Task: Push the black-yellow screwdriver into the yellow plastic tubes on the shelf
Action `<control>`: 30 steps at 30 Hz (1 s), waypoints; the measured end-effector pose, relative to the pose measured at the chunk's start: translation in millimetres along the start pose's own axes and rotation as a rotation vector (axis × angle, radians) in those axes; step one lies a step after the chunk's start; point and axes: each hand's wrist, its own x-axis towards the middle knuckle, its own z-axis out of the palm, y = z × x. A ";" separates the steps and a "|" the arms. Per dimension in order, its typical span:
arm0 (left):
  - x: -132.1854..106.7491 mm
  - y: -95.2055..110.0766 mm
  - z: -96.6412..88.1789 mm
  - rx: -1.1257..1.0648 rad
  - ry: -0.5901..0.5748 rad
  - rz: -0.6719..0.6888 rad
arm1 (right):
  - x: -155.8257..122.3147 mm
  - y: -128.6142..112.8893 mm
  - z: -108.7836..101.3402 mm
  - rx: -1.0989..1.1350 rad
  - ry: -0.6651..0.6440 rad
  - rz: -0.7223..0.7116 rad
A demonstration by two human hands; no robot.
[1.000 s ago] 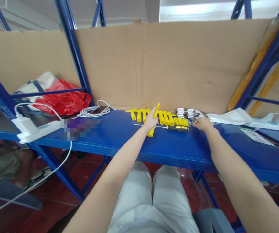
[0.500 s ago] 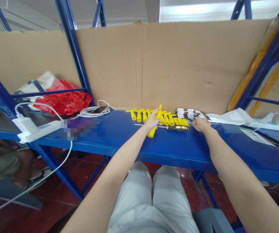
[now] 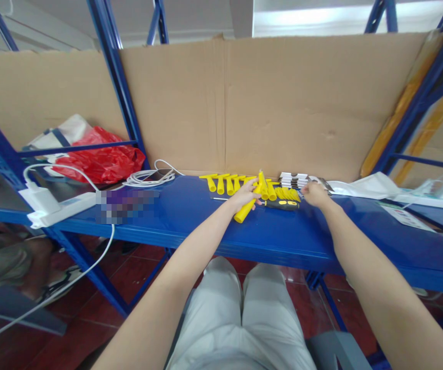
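My left hand (image 3: 246, 195) is wrapped round a yellow tapered plastic handle (image 3: 244, 213), tilted above the blue shelf with its wide end toward me. Behind it stretches a row of similar yellow parts (image 3: 220, 186), partly covered by that hand. A screwdriver (image 3: 282, 205) with a black and yellow grip lies in front of them, its shaft pointing left. Small flat yellow pieces (image 3: 287, 193) are lined up to the right. Beside a stack of white and dark pieces (image 3: 292, 179), my right hand (image 3: 315, 195) has its fingers closed; what they hold is hidden.
A cardboard sheet (image 3: 283, 103) backs the blue shelf (image 3: 190, 216). On the left are a white power strip (image 3: 69, 208), a coiled white cable (image 3: 150, 178) and a red plastic bag (image 3: 103, 156). White wrapping (image 3: 371, 186) lies on the right. Another person's leg (image 3: 9, 262) shows at far left.
My left hand has shifted slightly right with the yellow handle, whose narrow end now leans further right. My right hand has moved a little up and left among the small parts.
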 end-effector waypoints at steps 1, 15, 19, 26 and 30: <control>-0.2 0.0 0.2 -0.006 -0.020 0.001 | 1.8 -5.2 -1.3 0.055 0.013 -0.014; 4.6 -10.4 2.3 -0.040 -0.200 -0.023 | -9.0 -78.5 -4.4 0.548 0.052 -0.403; 2.6 -8.0 3.0 -0.024 -0.189 -0.033 | -8.1 -78.2 -1.8 0.515 0.052 -0.372; 0.8 -7.0 4.0 -0.022 -0.176 -0.034 | -12.6 -84.4 -1.2 0.524 0.084 -0.404; 2.2 -8.8 2.2 -0.049 -0.177 -0.021 | -13.1 -87.4 2.0 0.525 0.131 -0.415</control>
